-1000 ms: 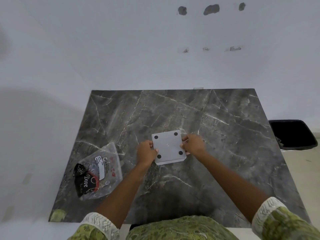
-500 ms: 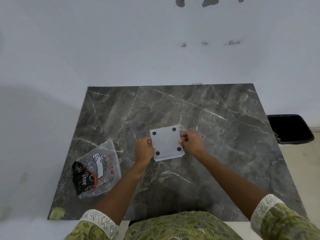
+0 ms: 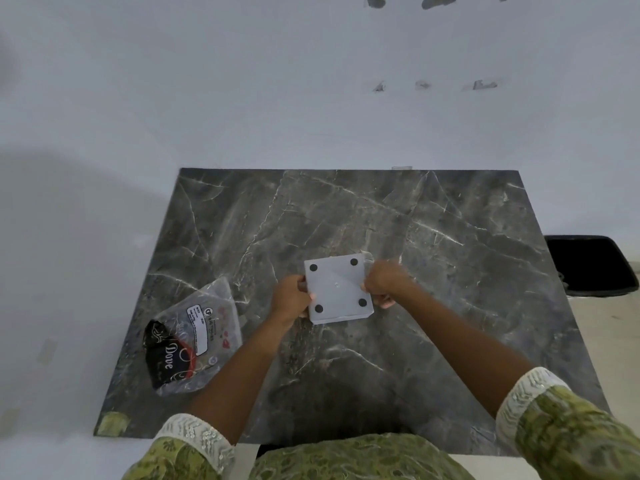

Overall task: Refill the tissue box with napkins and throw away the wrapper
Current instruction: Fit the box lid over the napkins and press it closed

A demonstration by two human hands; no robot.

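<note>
Grey box: pale grey square plastic tissue box (image 3: 337,291), flipped bottom-up so its four black round feet face the camera, sitting near the middle of the dark grey veined marble table (image 3: 433,237).
Left hand: left hand (image 3: 290,299) is clamped on the box's left edge, fingers curled round the side.
Right hand: right hand (image 3: 384,284) grips the right edge; a bit of pale stuff peeks out by the far right corner, can't tell if it's a napkin or part of the box.
Step, my guess: looks like the base is being pressed shut or pulled off. Honestly can't tell which, and I can't see whether any napkins are inside.
Wrapper: crinkly clear plastic wrapper with a black printed patch (image 3: 194,336), lying near the table's front left corner, well apart from the box. Looks flat and mostly empty.
Bin: black bin (image 3: 588,266) on the floor just off the table's right edge.
Risk 1: if the base isn't seated evenly, flipping the box upright could pop it off and dump the napkins.
Risk 2: squeezing both sides hard could make the box skid on the smooth marble.
Risk 3: the wrapper is light, so a sleeve brushing past could knock it off the front left corner.
Risk 4: bin's on the opposite side from the wrapper, so a lazy toss probably misses.
</note>
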